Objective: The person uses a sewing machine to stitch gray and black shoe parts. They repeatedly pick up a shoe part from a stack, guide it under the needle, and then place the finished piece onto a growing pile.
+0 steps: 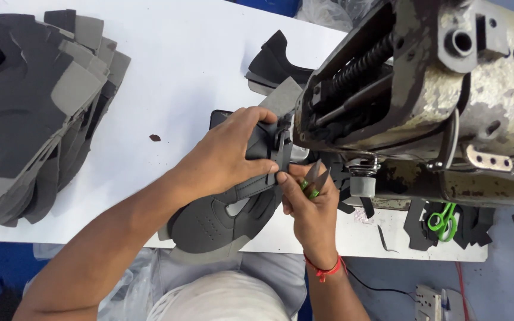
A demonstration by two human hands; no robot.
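Observation:
A dark grey shoe upper piece (209, 223) lies under the head of a worn industrial sewing machine (423, 89). My left hand (227, 156) presses the piece flat and pinches its upper edge by the needle area. My right hand (307, 205) grips small green-handled thread snips (315, 179), blades pointing up toward the presser foot, while its fingertips touch the piece's strap. A red thread band circles my right wrist.
A tall fanned stack of grey and black cut shoe pieces (31, 107) fills the left of the white table (179, 65). More black pieces (275, 62) lie behind the machine. Green-handled scissors (444, 220) rest on black scraps at the right.

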